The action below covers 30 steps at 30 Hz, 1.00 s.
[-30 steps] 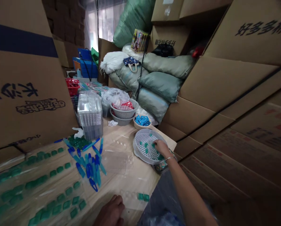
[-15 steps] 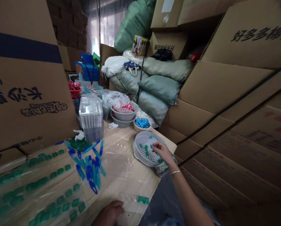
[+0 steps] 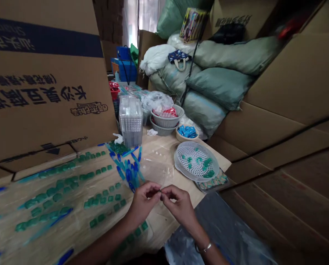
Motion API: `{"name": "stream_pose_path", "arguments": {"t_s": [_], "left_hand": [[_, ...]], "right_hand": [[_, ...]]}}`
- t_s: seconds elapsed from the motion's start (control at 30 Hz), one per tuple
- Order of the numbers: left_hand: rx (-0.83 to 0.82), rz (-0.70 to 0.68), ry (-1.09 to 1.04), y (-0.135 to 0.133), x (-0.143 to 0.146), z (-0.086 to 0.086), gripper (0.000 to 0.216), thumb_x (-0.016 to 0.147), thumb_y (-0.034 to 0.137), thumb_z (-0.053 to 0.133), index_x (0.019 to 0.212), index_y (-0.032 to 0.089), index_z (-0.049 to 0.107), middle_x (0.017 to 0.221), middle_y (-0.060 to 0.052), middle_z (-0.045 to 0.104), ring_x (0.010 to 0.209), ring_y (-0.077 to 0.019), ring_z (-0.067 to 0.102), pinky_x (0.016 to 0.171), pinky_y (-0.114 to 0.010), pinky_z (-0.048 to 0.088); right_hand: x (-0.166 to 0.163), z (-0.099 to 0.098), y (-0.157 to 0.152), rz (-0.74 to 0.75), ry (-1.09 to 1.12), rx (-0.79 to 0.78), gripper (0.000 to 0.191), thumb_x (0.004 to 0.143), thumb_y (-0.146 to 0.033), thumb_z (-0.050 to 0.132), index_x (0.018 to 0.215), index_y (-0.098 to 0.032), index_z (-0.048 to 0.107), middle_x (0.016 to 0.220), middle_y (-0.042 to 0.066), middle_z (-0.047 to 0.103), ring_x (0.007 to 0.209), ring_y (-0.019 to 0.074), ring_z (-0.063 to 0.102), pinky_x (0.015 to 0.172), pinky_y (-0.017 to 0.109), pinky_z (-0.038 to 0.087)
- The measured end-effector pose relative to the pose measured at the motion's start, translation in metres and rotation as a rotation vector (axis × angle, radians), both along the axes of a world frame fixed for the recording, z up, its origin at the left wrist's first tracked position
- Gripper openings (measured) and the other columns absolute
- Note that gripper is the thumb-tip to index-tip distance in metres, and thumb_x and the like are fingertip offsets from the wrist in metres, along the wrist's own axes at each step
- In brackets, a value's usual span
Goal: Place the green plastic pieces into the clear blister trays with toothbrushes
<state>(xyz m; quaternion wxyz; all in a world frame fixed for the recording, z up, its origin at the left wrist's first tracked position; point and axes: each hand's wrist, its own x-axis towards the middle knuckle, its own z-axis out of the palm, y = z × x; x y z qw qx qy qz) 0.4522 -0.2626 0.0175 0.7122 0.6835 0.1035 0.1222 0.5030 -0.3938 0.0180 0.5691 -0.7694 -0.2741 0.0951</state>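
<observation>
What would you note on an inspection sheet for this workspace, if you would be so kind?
Surface: pale tabletop, partly covered by clear plastic sheets.
Job's things: left hand and right hand pinch a small piece, too small to identify; teal plastic pieces, blue plastic clips and a perforated round tray lie nearby.
Clutter: stacked clear trays, plastic baskets.
Grippers: nothing seen; bare hands only.
Cables: black cord before the sacks.
Surroundings: cardboard cartons, green woven sacks, brick wall.

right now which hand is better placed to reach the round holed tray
Right, probably: your right hand is nearer the round holed tray, while your left hand is further away. Both are pinching something small together, though.
</observation>
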Motion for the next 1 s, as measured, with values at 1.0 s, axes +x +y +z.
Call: {"name": "stream_pose_path", "arguments": {"t_s": [1.0], "left_hand": [[-0.216,-0.029,0.393,-0.006,-0.019,-0.021,0.012,0.054,0.023,0.066,0.062,0.014,0.064,0.05,0.003,0.06,0.047,-0.0115,0.057,0.049,-0.021,0.041]], "right_hand": [[0.069,0.011,-0.061,-0.572,-0.229,0.029,0.021,0.078,-0.037,0.057,0.077,-0.017,0.065,0.079,0.008,0.068,0.079,0.022,0.061,0.076,0.038,0.048]]}}
